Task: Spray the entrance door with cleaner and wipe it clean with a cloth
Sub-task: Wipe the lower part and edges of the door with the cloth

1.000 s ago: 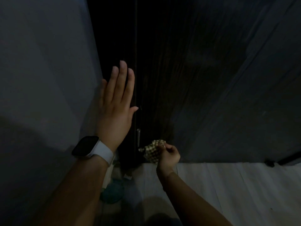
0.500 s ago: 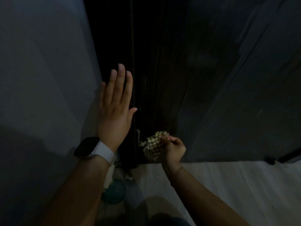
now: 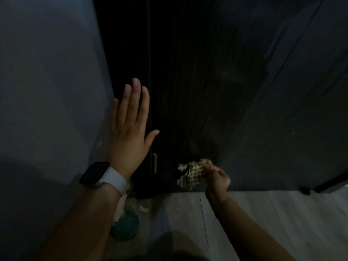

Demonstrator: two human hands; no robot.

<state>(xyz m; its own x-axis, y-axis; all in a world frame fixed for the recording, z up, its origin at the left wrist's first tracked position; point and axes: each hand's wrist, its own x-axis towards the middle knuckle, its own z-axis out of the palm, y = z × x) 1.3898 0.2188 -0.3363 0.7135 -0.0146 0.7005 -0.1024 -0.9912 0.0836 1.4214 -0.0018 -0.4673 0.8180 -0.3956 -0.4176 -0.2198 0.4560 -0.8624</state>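
The dark wooden entrance door [image 3: 216,87] fills the upper middle of the dim view. My left hand [image 3: 130,129], a smartwatch on its wrist, lies flat with straight fingers against the door frame at the door's left edge. Low down near the floor, my right hand [image 3: 217,178] grips a crumpled checked cloth [image 3: 194,173] held against the bottom of the door. No spray bottle can be made out with certainty.
A grey wall [image 3: 47,100] stands on the left. Pale wood-look floor [image 3: 273,223] runs along the bottom right. A dark green round object [image 3: 125,227] sits on the floor by the frame. A small metal hinge or latch [image 3: 154,162] shows on the door's left edge.
My right hand has carried the cloth to the right along the bottom of the door. My left hand has stayed flat on the frame.
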